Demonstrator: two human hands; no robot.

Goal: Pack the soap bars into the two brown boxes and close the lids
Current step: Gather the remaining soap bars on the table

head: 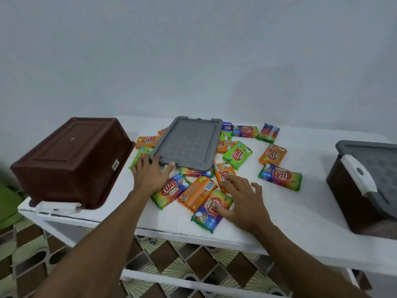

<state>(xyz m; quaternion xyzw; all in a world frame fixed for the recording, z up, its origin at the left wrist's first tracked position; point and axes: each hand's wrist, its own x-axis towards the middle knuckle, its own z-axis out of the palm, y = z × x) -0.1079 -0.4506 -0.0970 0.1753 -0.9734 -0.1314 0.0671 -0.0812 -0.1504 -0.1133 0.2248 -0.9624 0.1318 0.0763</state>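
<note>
Several wrapped soap bars (pixel 237 155) in orange, green and rainbow wrappers lie scattered on the white table (pixel 300 214). A grey lid (pixel 188 144) rests on top of some of them. One brown box (pixel 71 160) lies upside down at the left. A second brown box (pixel 352 203) stands at the right with a grey lid and white latch on it. My left hand (pixel 150 173) holds the near edge of the loose grey lid. My right hand (pixel 238 196) lies flat, fingers spread, on the soap bars at the front.
The table stands against a plain pale wall. Below its front edge a white shelf rail (pixel 171 280) and a patterned brown and green tile floor (pixel 32 254) show. Something green (pixel 8 203) sits at the far left.
</note>
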